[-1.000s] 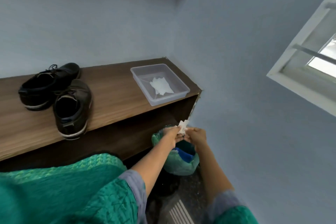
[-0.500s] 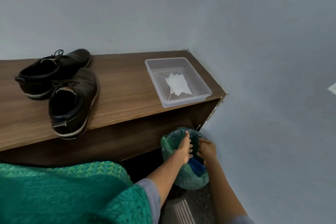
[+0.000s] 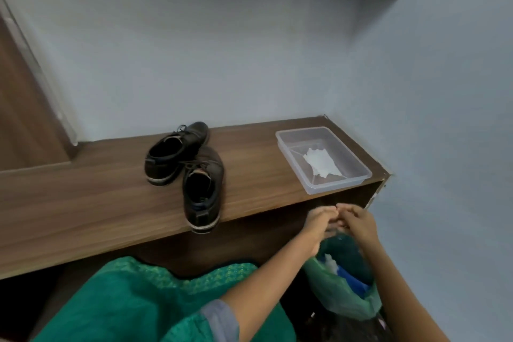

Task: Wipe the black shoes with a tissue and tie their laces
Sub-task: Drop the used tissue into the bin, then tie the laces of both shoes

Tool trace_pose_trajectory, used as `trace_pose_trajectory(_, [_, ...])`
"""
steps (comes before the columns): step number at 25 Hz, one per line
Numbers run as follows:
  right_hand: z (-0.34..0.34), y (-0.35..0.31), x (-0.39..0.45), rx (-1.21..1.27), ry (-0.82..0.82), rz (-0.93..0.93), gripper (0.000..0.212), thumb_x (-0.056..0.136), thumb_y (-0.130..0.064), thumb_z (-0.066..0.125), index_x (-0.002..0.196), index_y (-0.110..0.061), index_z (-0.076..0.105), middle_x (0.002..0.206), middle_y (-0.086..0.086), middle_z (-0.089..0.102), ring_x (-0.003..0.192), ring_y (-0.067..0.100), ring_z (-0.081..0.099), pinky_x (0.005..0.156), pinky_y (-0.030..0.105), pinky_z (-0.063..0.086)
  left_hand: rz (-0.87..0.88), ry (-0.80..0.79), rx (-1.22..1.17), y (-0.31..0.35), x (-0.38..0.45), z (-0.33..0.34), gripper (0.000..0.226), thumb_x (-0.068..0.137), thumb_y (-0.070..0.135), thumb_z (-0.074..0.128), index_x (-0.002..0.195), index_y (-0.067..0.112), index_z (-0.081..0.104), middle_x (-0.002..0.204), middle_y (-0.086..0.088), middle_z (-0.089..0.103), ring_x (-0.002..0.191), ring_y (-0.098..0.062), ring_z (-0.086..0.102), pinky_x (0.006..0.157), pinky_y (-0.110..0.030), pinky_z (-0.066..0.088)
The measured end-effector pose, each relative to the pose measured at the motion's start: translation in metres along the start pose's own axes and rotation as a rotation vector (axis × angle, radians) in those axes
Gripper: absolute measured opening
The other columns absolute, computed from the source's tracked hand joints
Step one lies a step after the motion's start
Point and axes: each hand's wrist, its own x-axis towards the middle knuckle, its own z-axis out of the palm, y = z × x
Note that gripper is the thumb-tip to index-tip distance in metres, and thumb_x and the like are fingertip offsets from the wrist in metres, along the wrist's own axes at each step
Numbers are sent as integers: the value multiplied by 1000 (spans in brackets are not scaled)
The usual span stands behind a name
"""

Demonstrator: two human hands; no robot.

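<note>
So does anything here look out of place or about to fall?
One thing: the nearer black shoe sits with its heel poking past the front edge of the wooden shelf, so a nudge might tip it off. The other shoe sits fully on.

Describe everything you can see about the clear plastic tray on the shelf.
The clear plastic tray is a shallow, rectangular, translucent container with rounded corners and a raised rim, and has no lid. It sits flat at the right end of the wooden shelf, near the wall corner, apart from the shoes. One crumpled white tissue lies inside. Neither hand touches it.
</note>
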Motion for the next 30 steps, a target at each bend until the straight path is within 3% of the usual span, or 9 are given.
trace_pose_trajectory(3, [45, -53, -21, -42, -122, -163, 18, 94, -7, 51, 105, -2, 64, 78, 5, 66, 67, 14, 62, 55, 12, 53, 230, 48, 121, 47, -45, -53, 16, 94, 11, 47, 101, 20, 57, 85, 0, 63, 69, -5, 60, 67, -20, 50])
trace_pose_trajectory(7, [133, -105, -59, -157, -238, -291, 23, 93, -16, 53, 114, -10, 62, 93, 0, 64, 78, 11, 61, 63, 17, 53, 543, 443, 515, 96, -93, -147, 22, 91, 7, 47, 105, 15, 62, 110, -6, 64, 94, -18, 61, 88, -34, 50])
trace_pose_trajectory(9, [178, -114, -69, -249, -290, -293, 34, 90, -27, 58, 121, -15, 57, 112, 0, 60, 96, 16, 61, 77, 27, 55, 599, 641, 656, 109, -108, -188, 26, 89, 2, 47, 107, 13, 62, 111, -6, 62, 101, -19, 59, 92, -34, 47])
trace_pose_trajectory(11, [214, -113, -74, -392, -351, -269, 50, 84, -37, 63, 127, -14, 52, 127, 3, 53, 110, 22, 56, 93, 37, 50, 527, 744, 692, 114, -116, -219, 28, 89, 1, 48, 112, 12, 59, 116, -8, 58, 106, -21, 57, 91, -33, 47])
trace_pose_trajectory(13, [237, -108, -77, -501, -366, -261, 55, 82, -34, 64, 131, -13, 48, 134, 9, 49, 116, 27, 53, 98, 42, 46, 369, 741, 679, 111, -117, -240, 32, 89, 3, 51, 120, 11, 55, 124, -11, 53, 112, -23, 54, 89, -32, 45])
trace_pose_trajectory(16, [239, -104, -83, -587, -302, -284, 53, 86, -15, 57, 136, -16, 41, 135, 10, 48, 118, 28, 52, 95, 41, 48, 208, 638, 620, 101, -116, -255, 38, 90, 8, 51, 129, 10, 47, 129, -13, 50, 114, -25, 52, 90, -34, 45])
trace_pose_trajectory(20, [225, -98, -94, -619, -327, -330, 55, 87, -17, 59, 138, -17, 39, 137, 7, 47, 119, 24, 52, 92, 35, 47, 191, 580, 484, 93, -122, -258, 41, 94, 11, 47, 135, 8, 44, 139, -10, 46, 124, -26, 47, 101, -41, 44])
trace_pose_trajectory(25, [213, -77, -122, -567, -321, -344, 53, 88, -18, 57, 137, -21, 40, 132, 4, 47, 113, 19, 53, 80, 29, 45, 217, 570, 341, 75, -130, -253, 37, 94, 14, 49, 131, 6, 52, 135, -9, 53, 124, -24, 48, 102, -41, 43])
trace_pose_trajectory(30, [220, -58, -140, -549, -189, -381, 51, 85, -16, 56, 134, -26, 44, 123, 0, 49, 110, 19, 52, 78, 30, 46, 234, 598, 429, 58, -131, -254, 40, 88, 12, 59, 128, 9, 54, 128, -8, 57, 119, -21, 52, 98, -34, 45])
